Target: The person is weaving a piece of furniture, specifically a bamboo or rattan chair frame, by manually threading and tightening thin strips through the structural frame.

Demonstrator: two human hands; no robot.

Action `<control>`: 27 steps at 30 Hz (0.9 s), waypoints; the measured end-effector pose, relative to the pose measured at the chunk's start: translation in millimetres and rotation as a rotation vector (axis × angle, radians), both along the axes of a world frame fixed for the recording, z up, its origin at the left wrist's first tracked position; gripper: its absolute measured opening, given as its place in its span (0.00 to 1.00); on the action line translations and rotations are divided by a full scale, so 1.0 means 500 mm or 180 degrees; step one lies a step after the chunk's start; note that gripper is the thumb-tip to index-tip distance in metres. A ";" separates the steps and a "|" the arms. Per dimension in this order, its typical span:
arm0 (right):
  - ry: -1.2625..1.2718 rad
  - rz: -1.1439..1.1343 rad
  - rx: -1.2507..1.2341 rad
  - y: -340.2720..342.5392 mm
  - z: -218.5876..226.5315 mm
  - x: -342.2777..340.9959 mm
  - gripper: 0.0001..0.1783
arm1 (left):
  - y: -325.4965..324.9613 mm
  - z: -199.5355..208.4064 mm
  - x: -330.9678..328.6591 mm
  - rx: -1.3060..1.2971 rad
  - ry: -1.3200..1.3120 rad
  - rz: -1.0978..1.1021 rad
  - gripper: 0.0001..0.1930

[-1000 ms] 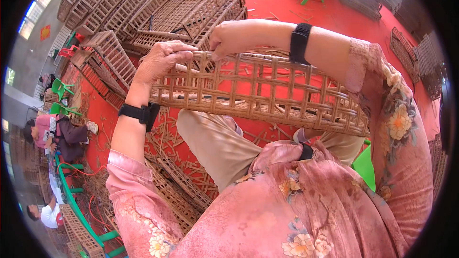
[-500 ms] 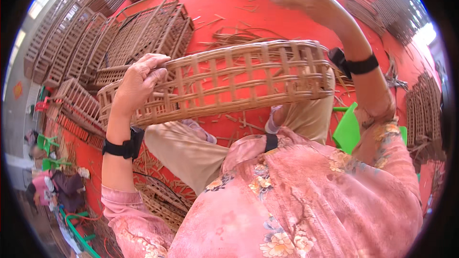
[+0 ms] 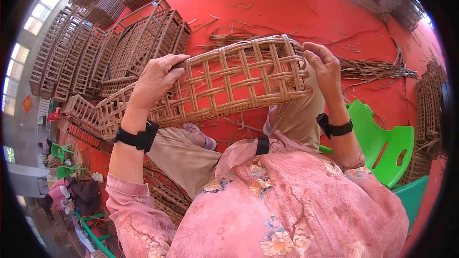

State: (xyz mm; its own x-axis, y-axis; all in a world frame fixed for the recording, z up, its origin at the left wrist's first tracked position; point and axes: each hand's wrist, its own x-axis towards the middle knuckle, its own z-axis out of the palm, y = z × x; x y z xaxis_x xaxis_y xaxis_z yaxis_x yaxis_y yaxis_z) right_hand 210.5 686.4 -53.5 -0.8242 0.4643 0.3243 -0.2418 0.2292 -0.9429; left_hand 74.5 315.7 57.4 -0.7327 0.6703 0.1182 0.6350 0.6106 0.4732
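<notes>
Basket, openwork, all woven brown strips, is up in front of the person, spanning across above their knees, tilted so its right end sits higher. Left hand is clamped on its top rim, a bit left of the middle, thumb and fingers over the edge. Right hand is well apart from the left one, fingertips right at the basket's upper right corner, but honestly can't tell if they're gripping or just touching. Both wrists have black bands. Big stack of similar baskets beyond the basket's left end, loose bundle of strips past its right end, green chair to its right and closer in, red floor underneath with scraps scattered about.
</notes>
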 end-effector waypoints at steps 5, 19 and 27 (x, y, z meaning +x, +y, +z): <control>0.0465 0.0055 0.0173 -0.007 0.051 -0.029 0.16 | 0.002 0.022 -0.018 -0.0142 -0.0289 0.0022 0.17; -0.0005 0.1638 0.2609 -0.065 0.303 -0.082 0.17 | -0.141 0.051 -0.048 0.0254 -0.1222 0.0337 0.17; 0.0377 0.2444 0.3781 -0.271 0.321 -0.207 0.20 | -0.165 0.019 -0.037 0.0014 -0.0261 -0.0076 0.17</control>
